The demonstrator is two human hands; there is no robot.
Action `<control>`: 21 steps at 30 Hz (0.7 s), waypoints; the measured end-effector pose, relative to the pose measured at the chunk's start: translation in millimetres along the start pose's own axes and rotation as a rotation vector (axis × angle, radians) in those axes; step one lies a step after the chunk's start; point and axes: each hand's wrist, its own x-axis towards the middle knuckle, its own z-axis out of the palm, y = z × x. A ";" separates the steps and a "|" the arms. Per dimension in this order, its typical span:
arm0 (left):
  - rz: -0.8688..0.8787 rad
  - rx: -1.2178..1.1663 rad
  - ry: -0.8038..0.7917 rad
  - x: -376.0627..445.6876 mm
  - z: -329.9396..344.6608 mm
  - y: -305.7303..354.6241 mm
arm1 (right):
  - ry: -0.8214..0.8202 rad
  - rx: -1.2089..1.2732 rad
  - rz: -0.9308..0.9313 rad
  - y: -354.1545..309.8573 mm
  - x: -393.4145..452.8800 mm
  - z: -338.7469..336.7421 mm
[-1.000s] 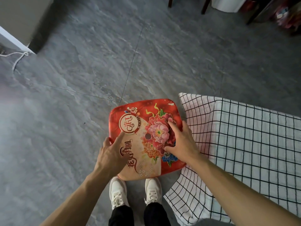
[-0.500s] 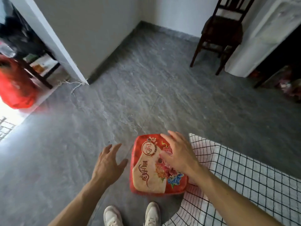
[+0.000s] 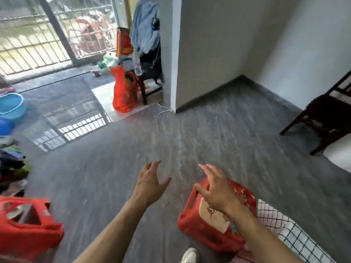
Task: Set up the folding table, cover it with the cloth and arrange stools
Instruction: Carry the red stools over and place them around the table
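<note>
Head view: left hand (image 3: 150,182) and right hand (image 3: 215,188), each grip wide, above red stool (image 3: 212,227).

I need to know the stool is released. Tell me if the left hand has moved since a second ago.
Yes. The left hand has lifted off the red stool and now hangs open beside it, away from the checked cloth.

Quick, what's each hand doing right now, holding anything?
Left hand: open, fingers spread, holding nothing, over the floor.
Right hand: open, fingers spread, holding nothing, above the red stool.
</note>
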 end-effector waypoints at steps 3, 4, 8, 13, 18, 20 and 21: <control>-0.026 -0.038 0.093 -22.2 -38.8 -25.5 | -0.026 -0.040 -0.081 -44.9 0.0 7.0; -0.028 -0.048 0.122 -29.5 -50.5 -32.2 | -0.028 -0.036 -0.110 -60.2 0.0 9.1; -0.051 -0.061 0.232 -58.8 -86.5 -51.5 | -0.029 -0.057 -0.245 -115.9 -1.7 16.0; -0.118 -0.059 0.367 -97.0 -112.4 -71.0 | -0.062 -0.094 -0.394 -166.5 -10.2 24.3; -0.262 -0.033 0.496 -145.2 -122.1 -93.7 | -0.145 -0.124 -0.576 -195.8 -18.3 35.1; -0.353 -0.041 0.548 -172.3 -121.2 -104.4 | -0.200 -0.125 -0.658 -206.1 -22.9 43.5; -0.397 -0.042 0.570 -187.8 -119.6 -109.4 | -0.227 -0.125 -0.699 -212.7 -27.1 48.0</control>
